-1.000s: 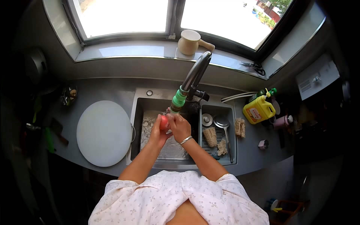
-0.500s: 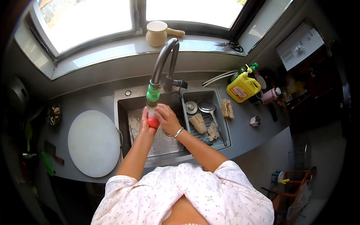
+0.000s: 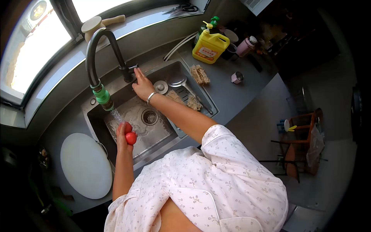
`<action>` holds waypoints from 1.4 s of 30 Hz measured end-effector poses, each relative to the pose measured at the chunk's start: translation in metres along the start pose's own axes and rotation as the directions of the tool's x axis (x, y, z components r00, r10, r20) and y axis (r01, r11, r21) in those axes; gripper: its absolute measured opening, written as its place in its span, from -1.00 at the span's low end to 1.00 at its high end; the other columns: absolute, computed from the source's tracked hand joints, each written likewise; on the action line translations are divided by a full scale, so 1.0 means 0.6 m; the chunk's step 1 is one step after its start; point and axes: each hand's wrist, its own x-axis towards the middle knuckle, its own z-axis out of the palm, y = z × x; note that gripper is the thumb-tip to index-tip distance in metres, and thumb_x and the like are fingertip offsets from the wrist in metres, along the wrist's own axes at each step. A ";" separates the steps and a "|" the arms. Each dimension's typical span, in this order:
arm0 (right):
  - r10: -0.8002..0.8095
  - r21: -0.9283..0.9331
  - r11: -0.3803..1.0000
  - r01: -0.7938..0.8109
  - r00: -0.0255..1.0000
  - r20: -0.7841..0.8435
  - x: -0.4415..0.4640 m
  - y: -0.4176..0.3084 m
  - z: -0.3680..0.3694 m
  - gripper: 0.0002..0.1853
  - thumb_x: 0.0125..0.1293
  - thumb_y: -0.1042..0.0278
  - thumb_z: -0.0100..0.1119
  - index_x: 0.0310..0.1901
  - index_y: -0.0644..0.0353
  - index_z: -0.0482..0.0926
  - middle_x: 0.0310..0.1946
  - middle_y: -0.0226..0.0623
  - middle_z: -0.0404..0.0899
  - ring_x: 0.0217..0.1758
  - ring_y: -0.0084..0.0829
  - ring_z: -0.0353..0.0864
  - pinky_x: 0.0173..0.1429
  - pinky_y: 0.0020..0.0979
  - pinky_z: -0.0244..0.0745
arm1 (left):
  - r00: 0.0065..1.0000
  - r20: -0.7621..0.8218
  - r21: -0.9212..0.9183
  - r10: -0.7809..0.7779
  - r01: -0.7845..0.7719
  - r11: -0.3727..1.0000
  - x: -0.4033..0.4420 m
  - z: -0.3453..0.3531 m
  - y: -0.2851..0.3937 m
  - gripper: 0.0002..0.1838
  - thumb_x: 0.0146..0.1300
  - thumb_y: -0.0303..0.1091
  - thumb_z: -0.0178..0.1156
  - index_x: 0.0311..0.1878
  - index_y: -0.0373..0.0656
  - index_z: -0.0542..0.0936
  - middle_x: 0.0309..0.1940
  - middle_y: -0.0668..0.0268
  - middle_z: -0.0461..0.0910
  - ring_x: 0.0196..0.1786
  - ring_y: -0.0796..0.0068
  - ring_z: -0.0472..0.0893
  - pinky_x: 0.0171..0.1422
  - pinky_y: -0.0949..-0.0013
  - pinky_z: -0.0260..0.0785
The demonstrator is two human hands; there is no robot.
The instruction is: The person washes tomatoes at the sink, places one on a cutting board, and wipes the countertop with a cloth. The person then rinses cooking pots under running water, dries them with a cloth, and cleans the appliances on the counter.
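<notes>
Two red tomatoes (image 3: 131,138) rest in my left hand (image 3: 121,140), its fingers curled around them. The hand is low over the left side of the steel sink (image 3: 154,141), under the running water (image 3: 116,115). That stream comes from the green nozzle (image 3: 102,96) of the dark curved faucet (image 3: 92,58). My right hand (image 3: 143,88), with a silver bracelet at the wrist, reaches to the faucet handle (image 3: 134,68) and has its fingers at it. The fingertips partly cover the handle.
A round white cutting board (image 3: 85,166) lies left of the sink. The grey drain tray (image 3: 201,96) holds a ladle (image 3: 178,80) and loofah pieces (image 3: 193,103). Behind it stands a yellow detergent jug (image 3: 210,46). A wooden-looking pot (image 3: 91,26) and scissors (image 3: 185,7) are on the windowsill.
My right hand has left the tomatoes and moved up and right to the faucet handle. My left hand has lowered away from the nozzle with the tomatoes. The view has turned and shifted.
</notes>
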 end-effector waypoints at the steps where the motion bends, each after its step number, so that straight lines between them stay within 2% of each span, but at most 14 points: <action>1: -0.025 -0.010 1.000 0.026 0.998 0.056 -0.005 -0.007 -0.004 -0.20 0.18 0.25 0.15 0.44 0.25 0.09 0.47 0.08 0.03 0.49 -0.06 0.13 0.48 -0.30 0.12 | 1.000 -0.009 0.058 0.011 -0.010 0.998 -0.011 -0.002 -0.001 -0.44 0.19 -0.08 0.33 0.18 0.04 0.32 -0.11 0.23 0.47 -0.42 0.31 0.54 -0.43 0.26 0.49; 3: -0.029 -0.134 0.990 0.048 0.990 0.136 -0.009 -0.018 -0.029 -0.14 0.16 0.21 0.18 0.46 0.25 0.03 0.50 0.07 -0.06 0.52 -0.05 0.08 0.50 -0.29 0.07 | 0.998 0.024 0.154 0.064 -0.067 0.986 -0.029 -0.010 0.000 -0.44 0.20 -0.08 0.33 0.18 0.03 0.32 -0.14 0.20 0.47 -0.45 0.32 0.54 -0.46 0.30 0.48; 5: -0.166 -0.129 0.974 0.188 0.972 0.169 -0.024 -0.018 -0.041 -0.16 0.18 0.11 0.22 0.43 0.30 0.12 0.43 0.11 0.12 0.47 -0.01 0.18 0.49 -0.26 0.11 | 0.989 0.015 0.176 0.144 -0.145 0.974 -0.061 -0.003 0.010 -0.46 0.21 -0.07 0.32 0.17 0.02 0.33 -0.17 0.19 0.47 -0.48 0.34 0.53 -0.48 0.34 0.47; 7: -0.138 0.425 0.902 -0.079 0.879 0.457 -0.053 -0.029 -0.062 -0.22 0.22 0.04 0.23 0.38 0.29 0.23 0.33 0.08 0.31 0.40 -0.03 0.31 0.46 -0.22 0.17 | 0.990 0.027 0.097 0.135 -0.138 0.986 -0.056 -0.027 0.009 -0.49 0.23 -0.04 0.29 0.14 0.04 0.33 -0.20 0.21 0.46 -0.47 0.35 0.53 -0.48 0.36 0.46; 9: -0.078 0.630 0.480 -0.611 0.685 0.724 -0.103 -0.033 -0.078 -0.30 0.25 0.00 0.23 0.34 0.20 0.33 0.25 -0.01 0.44 0.35 -0.13 0.40 0.42 -0.19 0.24 | 0.994 -0.001 0.044 0.106 -0.106 0.993 -0.058 -0.036 0.007 -0.50 0.24 -0.04 0.29 0.13 0.04 0.33 -0.20 0.22 0.46 -0.45 0.35 0.53 -0.46 0.36 0.46; 10: 0.006 0.267 0.908 -0.323 0.646 0.763 -0.137 -0.023 -0.069 -0.34 0.25 0.03 0.25 0.32 0.15 0.37 0.24 -0.06 0.45 0.35 -0.16 0.40 0.39 -0.18 0.26 | 0.994 -0.021 0.056 0.107 -0.106 0.993 -0.056 -0.040 0.003 -0.50 0.24 -0.03 0.29 0.13 0.04 0.34 -0.21 0.23 0.47 -0.42 0.35 0.53 -0.43 0.35 0.46; 11: 0.114 -0.212 0.974 0.077 0.644 0.757 -0.169 -0.008 -0.056 -0.37 0.24 0.05 0.26 0.31 0.11 0.40 0.24 -0.11 0.47 0.35 -0.19 0.41 0.37 -0.17 0.27 | 0.994 -0.008 0.059 0.105 -0.104 0.993 -0.054 -0.039 -0.006 -0.50 0.24 -0.03 0.29 0.13 0.04 0.34 -0.21 0.23 0.47 -0.42 0.35 0.53 -0.43 0.35 0.46; 16: 0.144 -0.430 0.855 0.291 0.663 0.735 -0.280 0.011 -0.040 -0.40 0.12 0.17 0.33 0.21 0.15 0.46 0.09 -0.15 0.54 0.21 -0.09 0.47 0.28 -0.16 0.36 | 0.997 -0.013 0.073 0.076 -0.075 0.994 -0.046 -0.050 -0.022 -0.50 0.24 -0.02 0.28 0.12 0.01 0.34 -0.19 0.24 0.48 -0.38 0.36 0.54 -0.41 0.34 0.47; 22: -0.281 0.053 0.952 0.301 0.791 0.543 -0.336 -0.008 -0.031 -0.46 0.14 0.24 0.31 0.16 0.19 0.43 0.06 -0.15 0.47 0.11 -0.12 0.50 0.17 -0.27 0.44 | 0.996 0.091 -0.104 -0.019 0.029 0.994 -0.005 -0.048 -0.066 -0.54 0.24 0.09 0.26 0.02 -0.02 0.45 -0.14 0.27 0.50 -0.15 0.33 0.55 -0.12 0.25 0.49; 28: -0.182 -0.020 0.977 0.214 0.876 0.446 -0.366 -0.043 -0.044 -0.42 0.12 0.19 0.35 0.16 0.12 0.39 0.10 -0.14 0.36 0.05 -0.04 0.53 0.11 -0.20 0.51 | 0.997 0.055 -0.223 -0.056 0.067 0.972 -0.072 0.015 -0.069 -0.58 0.25 0.10 0.24 -0.05 -0.02 0.48 -0.14 0.26 0.52 -0.08 0.31 0.58 0.01 0.23 0.54; 32: -0.392 0.092 0.916 0.390 0.826 0.406 -0.353 -0.028 -0.044 -0.54 0.10 0.30 0.38 0.04 0.21 0.51 -0.02 -0.12 0.49 0.00 -0.13 0.53 0.07 -0.29 0.50 | 0.975 -0.092 -0.277 0.203 -0.221 0.935 -0.082 0.013 -0.105 -0.52 0.27 -0.07 0.28 0.12 -0.05 0.35 -0.04 0.26 0.48 0.00 0.40 0.51 -0.01 0.28 0.50; 35: -0.356 0.196 0.934 0.299 0.825 0.439 -0.350 -0.042 -0.064 -0.59 0.12 0.39 0.38 0.03 0.20 0.54 -0.09 -0.24 0.50 -0.16 -0.41 0.59 -0.23 -0.45 0.55 | 0.945 -0.178 -0.211 0.275 -0.309 0.927 -0.127 0.027 -0.092 -0.44 0.20 -0.09 0.35 0.16 -0.04 0.34 -0.01 0.22 0.46 0.04 0.38 0.49 0.04 0.25 0.49; 37: -0.146 0.261 0.965 -0.005 0.818 0.556 -0.340 -0.010 -0.079 -0.56 0.16 0.39 0.38 0.08 0.20 0.52 -0.02 -0.30 0.52 -0.18 -0.52 0.57 -0.27 -0.60 0.49 | 0.916 -0.163 -0.141 0.367 -0.390 0.910 -0.127 0.021 -0.097 -0.41 0.12 -0.23 0.44 0.16 -0.06 0.36 -0.04 0.24 0.49 -0.07 0.42 0.57 -0.08 0.41 0.56; 42: -0.009 0.504 0.706 -0.498 0.705 0.709 -0.313 0.018 -0.119 -0.56 0.21 0.33 0.34 0.12 0.15 0.49 -0.12 -0.36 0.59 -0.24 -0.64 0.55 -0.40 -0.67 0.37 | 0.705 -0.205 0.348 0.679 -0.596 0.724 -0.135 0.025 -0.119 -0.40 0.03 -0.27 0.47 0.16 -0.05 0.47 -0.03 0.21 0.47 0.04 0.31 0.55 0.01 0.33 0.55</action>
